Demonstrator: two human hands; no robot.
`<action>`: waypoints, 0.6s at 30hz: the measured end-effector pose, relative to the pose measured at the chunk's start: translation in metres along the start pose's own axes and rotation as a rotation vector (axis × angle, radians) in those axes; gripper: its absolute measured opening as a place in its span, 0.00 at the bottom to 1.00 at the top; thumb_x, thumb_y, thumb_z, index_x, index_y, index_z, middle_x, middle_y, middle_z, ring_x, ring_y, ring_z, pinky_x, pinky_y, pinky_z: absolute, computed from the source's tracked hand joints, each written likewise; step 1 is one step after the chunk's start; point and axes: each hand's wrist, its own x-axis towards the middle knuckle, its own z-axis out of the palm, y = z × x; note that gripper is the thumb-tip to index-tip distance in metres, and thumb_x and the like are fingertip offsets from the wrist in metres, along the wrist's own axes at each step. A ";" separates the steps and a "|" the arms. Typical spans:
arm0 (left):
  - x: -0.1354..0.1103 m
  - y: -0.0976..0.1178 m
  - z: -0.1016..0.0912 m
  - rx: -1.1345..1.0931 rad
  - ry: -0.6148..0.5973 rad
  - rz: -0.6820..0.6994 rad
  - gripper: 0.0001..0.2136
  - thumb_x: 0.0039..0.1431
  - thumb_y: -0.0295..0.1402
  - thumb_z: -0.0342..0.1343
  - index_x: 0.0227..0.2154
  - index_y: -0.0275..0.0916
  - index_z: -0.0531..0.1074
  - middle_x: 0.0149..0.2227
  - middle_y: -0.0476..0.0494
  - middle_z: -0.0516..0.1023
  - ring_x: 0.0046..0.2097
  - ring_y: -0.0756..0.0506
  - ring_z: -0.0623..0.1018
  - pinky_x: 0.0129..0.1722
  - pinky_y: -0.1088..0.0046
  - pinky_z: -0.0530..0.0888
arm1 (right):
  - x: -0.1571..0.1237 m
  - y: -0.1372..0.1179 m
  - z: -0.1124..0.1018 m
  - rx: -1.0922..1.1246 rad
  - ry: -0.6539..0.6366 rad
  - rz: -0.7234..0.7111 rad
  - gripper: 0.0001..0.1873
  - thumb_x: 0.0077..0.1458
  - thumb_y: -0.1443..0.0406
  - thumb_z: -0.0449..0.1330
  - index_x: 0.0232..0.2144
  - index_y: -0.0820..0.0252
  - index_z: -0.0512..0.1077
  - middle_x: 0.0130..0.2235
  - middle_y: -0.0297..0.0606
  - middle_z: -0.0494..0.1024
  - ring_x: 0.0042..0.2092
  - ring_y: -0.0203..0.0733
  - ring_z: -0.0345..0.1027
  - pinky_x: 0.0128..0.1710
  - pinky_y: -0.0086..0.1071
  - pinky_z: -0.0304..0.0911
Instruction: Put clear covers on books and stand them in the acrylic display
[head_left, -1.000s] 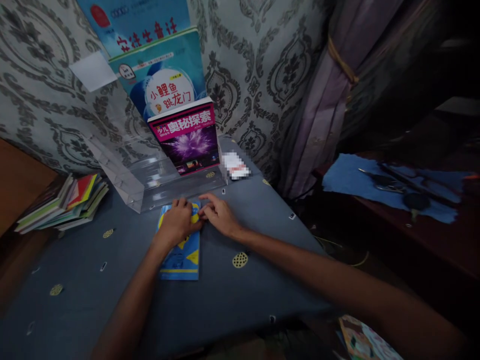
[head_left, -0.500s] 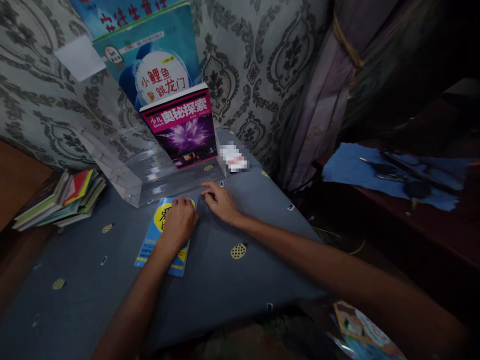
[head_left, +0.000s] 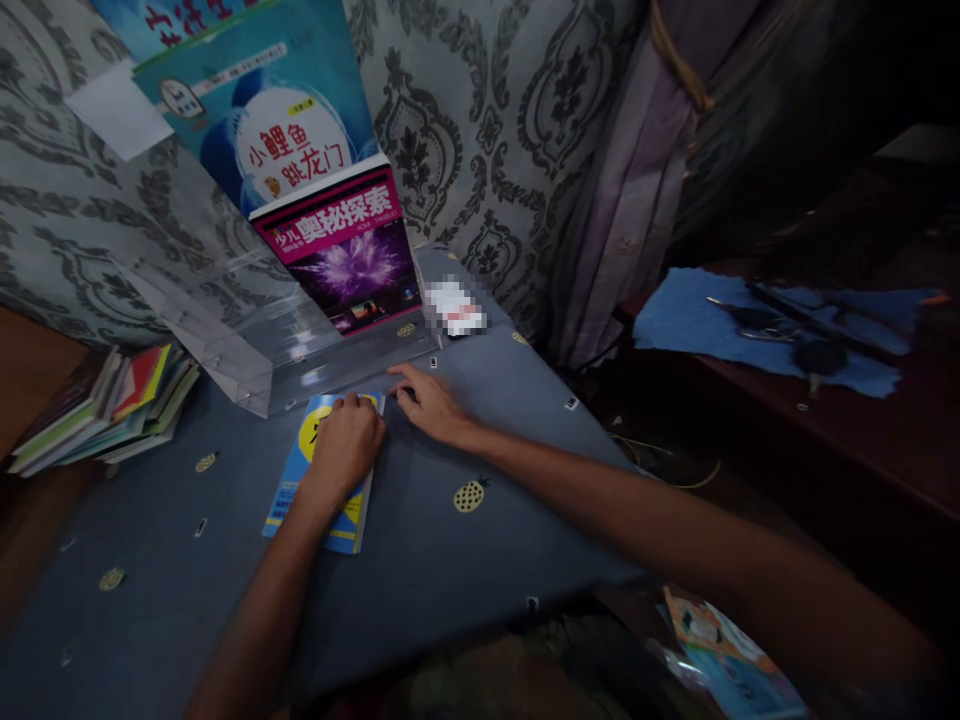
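Note:
A blue book (head_left: 289,489) with a yellow circle on its cover lies flat on the table. My left hand (head_left: 349,437) rests on its upper part, fingers bent down at the top edge and fingertips hidden. Just right of the book, my right hand (head_left: 429,404) holds nothing visible, its index finger stretched out and thumb apart, near the front of a clear stepped stand (head_left: 238,388). On the stand, a purple and pink book (head_left: 349,262) leans in front. Behind it is a teal picture book (head_left: 225,130), and another blue book (head_left: 139,25) is partly cut off above.
Stacked books (head_left: 112,410) lie at the table's left. A blurred white item (head_left: 456,308) sits beside the stand. To the right, a blue cloth (head_left: 675,320) carries glasses and dark items. Patterned curtain (head_left: 495,130) hangs behind; a colourful book (head_left: 731,650) lies below the table edge.
The camera view has turned slightly, so the stand and its books sit farther left in the picture. Both hands keep about the same places by the blue book and the stand.

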 end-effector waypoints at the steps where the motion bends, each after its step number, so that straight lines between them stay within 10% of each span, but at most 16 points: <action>1: 0.000 -0.001 -0.001 -0.010 -0.007 0.003 0.14 0.67 0.30 0.47 0.41 0.29 0.77 0.42 0.27 0.78 0.46 0.33 0.80 0.43 0.60 0.76 | 0.000 0.000 0.000 0.000 0.000 0.002 0.23 0.60 0.73 0.52 0.56 0.59 0.69 0.42 0.38 0.83 0.40 0.41 0.74 0.49 0.36 0.67; 18: 0.000 -0.005 -0.011 -0.010 -0.038 0.000 0.17 0.69 0.29 0.42 0.43 0.29 0.77 0.43 0.29 0.79 0.44 0.36 0.81 0.43 0.61 0.75 | 0.000 0.001 0.002 0.042 0.016 -0.009 0.23 0.59 0.74 0.53 0.56 0.62 0.69 0.41 0.40 0.82 0.39 0.42 0.72 0.46 0.37 0.66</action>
